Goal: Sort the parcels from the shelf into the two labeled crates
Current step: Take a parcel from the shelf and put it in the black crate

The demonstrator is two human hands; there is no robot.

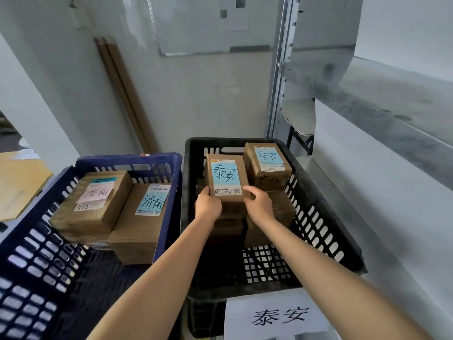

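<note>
A brown parcel (pixel 226 176) with a blue 泰安 note sits on a stack at the back of the black crate (pixel 326 231). My left hand (pixel 207 204) grips its near left corner and my right hand (pixel 258 203) grips its near right corner. Another 泰安 parcel (pixel 268 165) stands beside it on the right. A white 泰安 sign (pixel 277 316) hangs on the black crate's front. The blue crate (pixel 36 253) on the left holds two 济南 parcels, one with a pink note (pixel 94 202) and one with a blue note (pixel 144 217).
A grey metal shelf (pixel 392 111) runs along the right, its post (pixel 279 77) just behind the black crate. A whiteboard (pixel 210 23) and wooden strips (pixel 122 94) lean on the back wall. Flat cardboard (pixel 17 185) lies at the far left.
</note>
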